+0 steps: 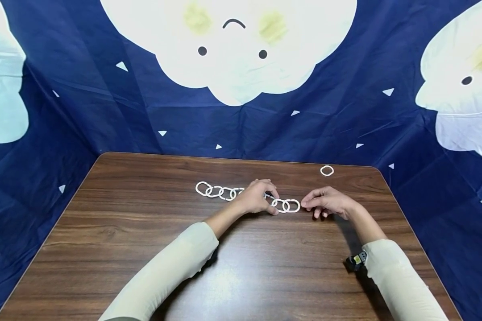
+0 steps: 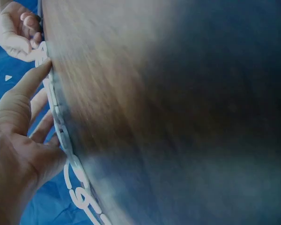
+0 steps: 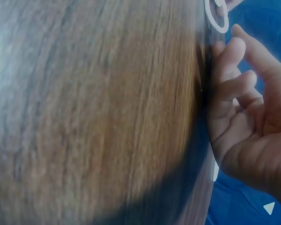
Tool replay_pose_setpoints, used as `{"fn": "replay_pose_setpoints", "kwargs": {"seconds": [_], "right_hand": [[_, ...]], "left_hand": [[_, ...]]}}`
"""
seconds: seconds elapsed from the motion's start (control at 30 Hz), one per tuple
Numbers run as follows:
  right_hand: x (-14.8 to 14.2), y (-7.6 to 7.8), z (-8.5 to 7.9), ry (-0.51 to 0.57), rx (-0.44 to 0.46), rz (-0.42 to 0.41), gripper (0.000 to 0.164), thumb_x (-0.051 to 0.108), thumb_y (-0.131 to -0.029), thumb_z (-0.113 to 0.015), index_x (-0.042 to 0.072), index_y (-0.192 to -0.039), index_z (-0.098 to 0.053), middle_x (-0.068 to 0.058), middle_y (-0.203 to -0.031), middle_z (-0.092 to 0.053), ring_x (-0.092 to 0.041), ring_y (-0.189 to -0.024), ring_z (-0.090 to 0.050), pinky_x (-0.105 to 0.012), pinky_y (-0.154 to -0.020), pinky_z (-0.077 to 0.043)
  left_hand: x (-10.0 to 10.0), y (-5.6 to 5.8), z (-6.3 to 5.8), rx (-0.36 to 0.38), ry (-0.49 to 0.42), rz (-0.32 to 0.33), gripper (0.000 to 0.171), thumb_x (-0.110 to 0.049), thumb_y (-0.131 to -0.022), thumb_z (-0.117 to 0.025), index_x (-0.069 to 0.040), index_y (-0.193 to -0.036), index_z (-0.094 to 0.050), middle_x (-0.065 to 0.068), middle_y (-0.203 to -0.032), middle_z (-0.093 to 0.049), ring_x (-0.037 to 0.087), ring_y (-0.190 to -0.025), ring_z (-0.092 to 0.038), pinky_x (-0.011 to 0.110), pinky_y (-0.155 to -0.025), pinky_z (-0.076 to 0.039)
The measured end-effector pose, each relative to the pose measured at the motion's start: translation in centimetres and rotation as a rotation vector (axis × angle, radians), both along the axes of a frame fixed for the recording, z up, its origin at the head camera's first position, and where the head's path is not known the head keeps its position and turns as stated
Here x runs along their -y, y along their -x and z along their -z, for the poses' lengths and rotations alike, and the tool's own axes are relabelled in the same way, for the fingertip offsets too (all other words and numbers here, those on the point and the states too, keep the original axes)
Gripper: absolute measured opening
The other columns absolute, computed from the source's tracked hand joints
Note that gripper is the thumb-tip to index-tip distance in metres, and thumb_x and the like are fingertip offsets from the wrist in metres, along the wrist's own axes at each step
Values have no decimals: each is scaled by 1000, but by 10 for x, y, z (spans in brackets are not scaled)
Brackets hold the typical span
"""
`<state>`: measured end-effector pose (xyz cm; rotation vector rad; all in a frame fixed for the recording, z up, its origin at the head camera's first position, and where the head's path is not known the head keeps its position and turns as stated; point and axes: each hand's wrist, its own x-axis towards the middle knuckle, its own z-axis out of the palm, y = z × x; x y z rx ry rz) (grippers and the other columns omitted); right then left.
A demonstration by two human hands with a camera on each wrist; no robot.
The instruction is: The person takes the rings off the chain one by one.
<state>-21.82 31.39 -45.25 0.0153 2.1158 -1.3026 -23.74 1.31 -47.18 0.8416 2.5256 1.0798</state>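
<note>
A chain of white plastic links (image 1: 299,206) lies across the far part of the table. My left hand (image 1: 257,198) reaches over it near its right end, thumb and fingers on opposite sides, holding one link between them. Part of the chain is hidden under this hand. In the left wrist view the links (image 2: 61,127) run past the thumb and palm. Just beyond the last link hovers my right hand (image 1: 327,203), fingers loosely curled and holding nothing. Its fingertips (image 3: 235,47) are close to the end link (image 3: 225,23) in the right wrist view.
A single loose white link (image 1: 321,171) lies by the far edge of the wooden table (image 1: 249,267), behind my right hand. A small dark device (image 1: 355,261) hangs at my right cuff. Blue cloth (image 1: 241,129) with clouds surrounds the table's back and sides.
</note>
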Motion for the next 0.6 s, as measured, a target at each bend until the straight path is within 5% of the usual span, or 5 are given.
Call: {"fn": "replay_pose_setpoints", "kwargs": {"seconds": [0.53, 0.6], "right_hand": [[13, 4, 6, 10, -2, -54, 33, 18, -105, -78, -7, -127, -73, 4, -86, -76, -6, -62, -68, -20, -54, -49], [15, 4, 5, 9, -4, -57, 34, 18, -106, -78, -8, -127, -72, 3, -86, -76, -6, -62, -68, -21, -55, -50]], "left_hand": [[0, 0, 1, -26, 11, 10, 36, -20, -79, -103, -12, -106, -81, 13, -147, -76, 36, -166, -46, 60, -142, -23], [-1, 7, 12, -25, 6, -4, 39, -23, -76, -105, -15, -104, -79, 13, -148, -76, 35, -166, -46, 59, -142, -23]]}}
